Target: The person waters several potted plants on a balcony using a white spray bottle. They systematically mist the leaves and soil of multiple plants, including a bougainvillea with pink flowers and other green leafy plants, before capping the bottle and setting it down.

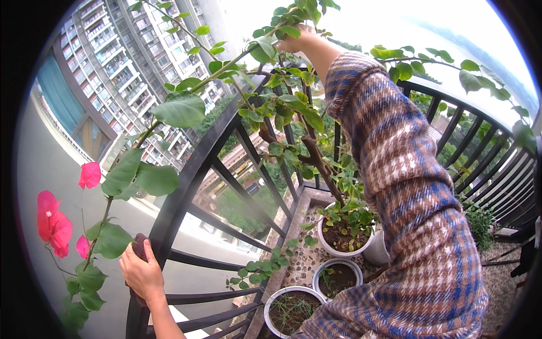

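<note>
My left hand [143,269] is closed around a dark maroon cloth or sponge [139,247] and rests with it on the black metal railing [180,190]. Stretched out in a plaid sleeve, my right arm ends in my right hand [296,39] among the upper leaves of a bougainvillea. Leaves partly hide its fingers, so whether they grip a stem cannot be told. A long leafy branch [220,70] runs from near that hand down to the left. Pink bougainvillea blooms [55,224] hang outside the railing. The woody trunk [322,167] rises from a white pot [320,237].
Two more round white pots [271,301] with soil and thin green plants stand on the pebbled balcony floor [296,267]. A leafy branch [440,63] reaches over the right railing [470,146]. High-rise buildings [110,55] stand beyond the railing.
</note>
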Tool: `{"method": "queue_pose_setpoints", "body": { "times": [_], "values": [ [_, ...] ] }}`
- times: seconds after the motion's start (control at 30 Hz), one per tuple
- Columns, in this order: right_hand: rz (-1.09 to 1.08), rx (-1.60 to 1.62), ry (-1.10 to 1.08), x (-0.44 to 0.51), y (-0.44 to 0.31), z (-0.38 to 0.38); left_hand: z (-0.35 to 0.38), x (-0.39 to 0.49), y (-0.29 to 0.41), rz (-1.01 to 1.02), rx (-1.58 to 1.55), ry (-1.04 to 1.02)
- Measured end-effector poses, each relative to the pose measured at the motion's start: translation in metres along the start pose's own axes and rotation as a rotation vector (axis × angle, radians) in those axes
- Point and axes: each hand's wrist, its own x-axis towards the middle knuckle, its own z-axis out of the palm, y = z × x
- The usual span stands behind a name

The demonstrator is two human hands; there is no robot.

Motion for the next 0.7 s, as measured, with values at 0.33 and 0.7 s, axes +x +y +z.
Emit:
{"method": "queue_pose_setpoints", "body": {
  "times": [0.33, 0.7],
  "values": [
    [-0.089, -0.066, -0.264, 0.002, -0.003, -0.016, 0.002, 0.000, -0.002, -0.004, 0.018, -0.018],
    [-0.219, -0.029, -0.165, -0.036, -0.001, -0.016, 0.006, 0.005, 0.000, -0.009, 0.016, -0.048]
  ]
}}
